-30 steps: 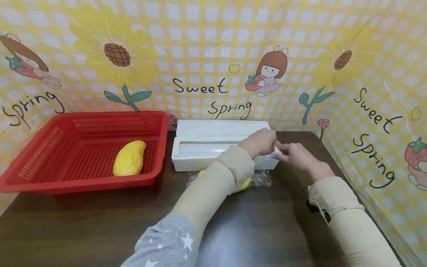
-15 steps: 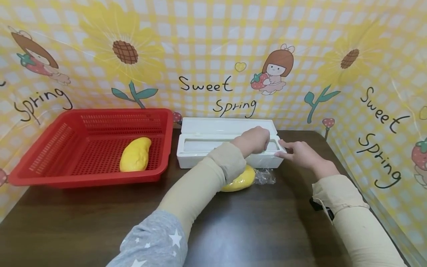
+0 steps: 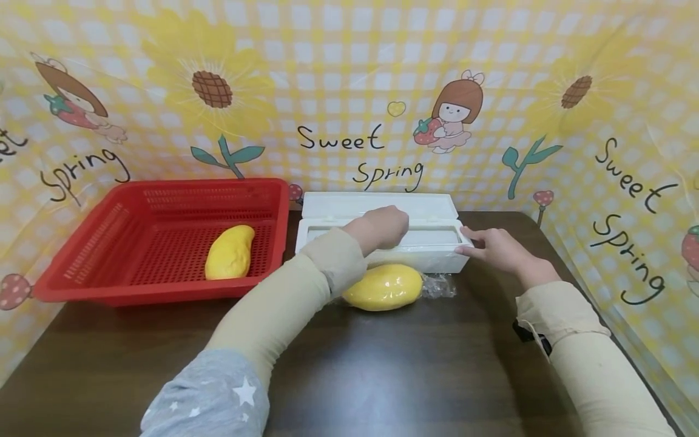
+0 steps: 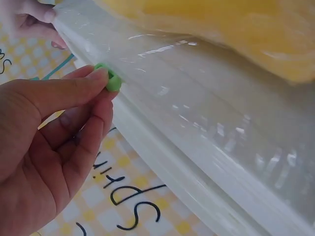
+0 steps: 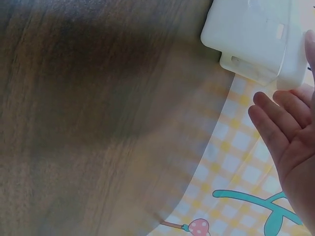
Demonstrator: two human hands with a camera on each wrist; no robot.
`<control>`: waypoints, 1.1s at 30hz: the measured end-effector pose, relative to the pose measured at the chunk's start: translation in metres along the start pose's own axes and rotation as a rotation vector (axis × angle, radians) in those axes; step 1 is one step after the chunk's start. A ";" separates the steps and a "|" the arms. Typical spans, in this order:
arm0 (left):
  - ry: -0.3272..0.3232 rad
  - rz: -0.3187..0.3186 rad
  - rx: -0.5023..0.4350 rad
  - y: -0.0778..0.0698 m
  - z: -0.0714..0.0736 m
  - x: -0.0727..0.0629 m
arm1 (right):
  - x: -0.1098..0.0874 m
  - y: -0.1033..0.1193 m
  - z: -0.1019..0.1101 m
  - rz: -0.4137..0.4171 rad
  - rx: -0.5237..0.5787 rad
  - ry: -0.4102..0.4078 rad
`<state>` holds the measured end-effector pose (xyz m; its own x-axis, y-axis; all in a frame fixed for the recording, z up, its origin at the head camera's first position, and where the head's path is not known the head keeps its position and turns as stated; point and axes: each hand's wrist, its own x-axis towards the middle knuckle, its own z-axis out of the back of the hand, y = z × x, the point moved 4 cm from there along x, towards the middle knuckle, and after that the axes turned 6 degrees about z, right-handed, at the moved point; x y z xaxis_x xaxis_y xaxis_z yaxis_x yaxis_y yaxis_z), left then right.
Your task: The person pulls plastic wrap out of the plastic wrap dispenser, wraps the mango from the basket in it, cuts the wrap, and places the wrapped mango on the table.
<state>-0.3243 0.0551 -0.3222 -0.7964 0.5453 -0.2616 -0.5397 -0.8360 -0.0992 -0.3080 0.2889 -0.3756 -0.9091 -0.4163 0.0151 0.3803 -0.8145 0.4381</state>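
A long white cling film dispenser box (image 3: pixel 420 261) stands at the back of the table, its lid (image 3: pixel 379 205) raised. My left hand (image 3: pixel 382 227) is over the middle of its front edge. In the left wrist view, its thumb and fingers pinch a small green slide cutter (image 4: pixel 113 81) on that edge, beside clear film (image 4: pixel 197 108). My right hand (image 3: pixel 494 246) grips the box's right end between thumb and fingers; its other fingers (image 5: pixel 270 123) stretch out below. In front of the box lies a yellow mango (image 3: pixel 388 286) in cling film, its left end partly behind my left sleeve.
On the left stands a red plastic basket (image 3: pixel 180 293) with an unwrapped yellow mango (image 3: pixel 229 252) in it. Bunched film (image 3: pixel 439 285) sticks out from the wrapped mango's right end. A yellow checked cloth (image 3: pixel 338 73) rises right behind the box and along the right side.
My left hand has slid leftward along the box edge from its right end to the middle, uncovering more of the wrapped mango. My right hand keeps its hold on the right end.
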 end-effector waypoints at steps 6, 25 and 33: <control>0.013 0.034 0.102 0.022 0.002 -0.017 | 0.007 0.006 -0.001 0.001 0.001 0.016; 0.100 0.218 0.136 0.103 0.000 -0.070 | -0.003 0.005 0.005 -0.003 -0.034 0.013; 0.088 0.247 0.163 0.110 -0.005 -0.077 | -0.001 0.008 0.001 0.006 -0.044 0.031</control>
<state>-0.3209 -0.0796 -0.3177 -0.8862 0.3133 -0.3413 -0.3749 -0.9178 0.1311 -0.3037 0.2834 -0.3706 -0.9014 -0.4329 -0.0103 0.3935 -0.8288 0.3979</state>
